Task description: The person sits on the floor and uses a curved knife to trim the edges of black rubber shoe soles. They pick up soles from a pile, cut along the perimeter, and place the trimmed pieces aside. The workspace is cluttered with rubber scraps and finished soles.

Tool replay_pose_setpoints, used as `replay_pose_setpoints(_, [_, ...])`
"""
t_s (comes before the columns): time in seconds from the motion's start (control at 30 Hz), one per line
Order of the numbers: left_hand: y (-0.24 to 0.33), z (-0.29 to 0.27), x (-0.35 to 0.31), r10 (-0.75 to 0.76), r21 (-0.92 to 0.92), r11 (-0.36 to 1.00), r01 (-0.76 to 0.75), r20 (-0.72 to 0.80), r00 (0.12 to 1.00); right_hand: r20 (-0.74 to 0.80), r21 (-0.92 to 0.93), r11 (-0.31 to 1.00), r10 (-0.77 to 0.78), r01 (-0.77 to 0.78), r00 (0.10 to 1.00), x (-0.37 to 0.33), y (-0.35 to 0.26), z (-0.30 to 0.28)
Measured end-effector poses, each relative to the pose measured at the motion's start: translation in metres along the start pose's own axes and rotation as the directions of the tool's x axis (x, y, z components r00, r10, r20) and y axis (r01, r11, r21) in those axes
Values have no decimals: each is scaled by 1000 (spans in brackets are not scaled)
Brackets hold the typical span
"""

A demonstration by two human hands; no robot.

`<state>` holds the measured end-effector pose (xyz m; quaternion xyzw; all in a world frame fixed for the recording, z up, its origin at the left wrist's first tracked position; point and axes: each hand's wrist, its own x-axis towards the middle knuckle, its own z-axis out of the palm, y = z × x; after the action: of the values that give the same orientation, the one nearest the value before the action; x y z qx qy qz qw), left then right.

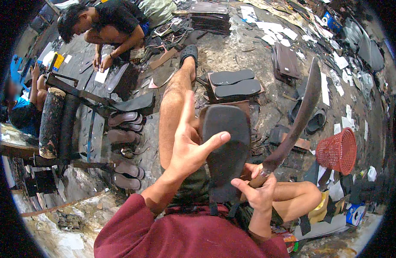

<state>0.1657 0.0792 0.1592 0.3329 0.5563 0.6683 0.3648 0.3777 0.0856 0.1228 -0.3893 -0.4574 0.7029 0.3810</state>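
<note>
A dark grey shoe sole (227, 142) is held upright over my lap, its broad end away from me. My left hand (188, 144) is at its left edge, index finger stretched forward and thumb spread across the sole's face; its other fingers are partly hidden. My right hand (259, 189) is closed round the handle of a large knife (299, 116), whose long curved, brownish blade points up and away to the right. The thumb of that hand lies close to the sole's lower right edge. Beyond my lap, two black soles (234, 84) lie side by side on a brown sheet.
Pairs of brown soles (125, 135) lie left of my leg. A red plastic basket (337, 150) stands at the right, near black sandals (315, 121). Stacks of dark sheets (285, 62) and paper scraps cover the floor. A co-worker (114, 32) crouches far left beside a roller (54, 122).
</note>
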Motion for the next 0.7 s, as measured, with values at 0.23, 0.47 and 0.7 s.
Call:
replay_pose_setpoints(0.23, [16,-44,-6,-507,-334,795,506,92,857,-28,-412,908,68,-73,997,-7,14,-33])
replay_pose_setpoints(0.47, [7,-63,-16,-639,-467,636,614,128,759,278,-624,668,-296,406,914,-43,44,-77])
replay_pose_setpoints(0.7, [-2,-65,-14,-589,-409,710,573,101,802,207,-715,647,-168,266,964,-44,41,-65])
